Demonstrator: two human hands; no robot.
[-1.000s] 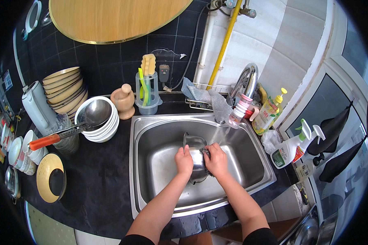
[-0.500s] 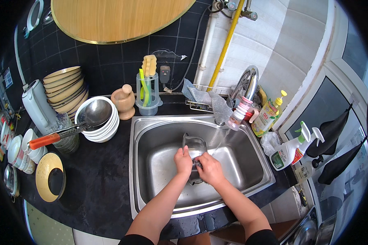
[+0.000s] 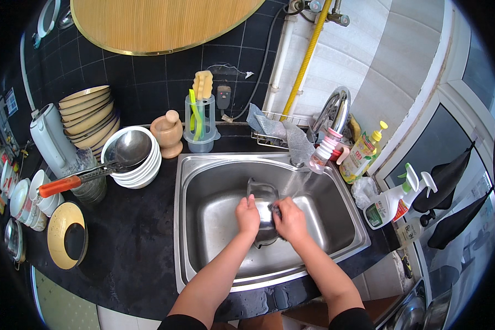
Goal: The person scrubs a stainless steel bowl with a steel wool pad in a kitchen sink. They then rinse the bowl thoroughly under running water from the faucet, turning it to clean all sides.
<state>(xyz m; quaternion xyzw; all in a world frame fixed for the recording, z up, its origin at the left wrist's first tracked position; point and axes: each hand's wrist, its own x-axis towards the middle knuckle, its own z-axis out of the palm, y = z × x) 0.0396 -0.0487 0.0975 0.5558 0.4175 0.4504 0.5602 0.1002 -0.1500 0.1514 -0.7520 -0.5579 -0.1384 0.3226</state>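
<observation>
Over the sink [image 3: 180,231], my left hand [image 3: 248,214] grips the left side of a shiny metal vessel [image 3: 266,220], which looks like a small pot or bowl, tilted. Its exact shape is partly hidden by my hands. My right hand [image 3: 291,221] is closed round a dark scrubber [image 3: 275,210], held against the vessel's right side. Water runs from the faucet [image 3: 344,104] through its pink and white nozzle [image 3: 325,151], falling beyond my right hand.
White bowls [image 3: 143,177] with a ladle [image 3: 132,149] on top stand left of the sink, near a wooden mortar [image 3: 168,135] and a utensil holder [image 3: 201,144]. A cream bowl [image 3: 58,242] sits farther left. Spray bottles [image 3: 382,209] and a soap bottle [image 3: 360,157] line the right.
My right hand has moved right and slightly up along the vessel with the scrubber, uncovering more of its shiny surface. My left hand keeps its hold in nearly the same place.
</observation>
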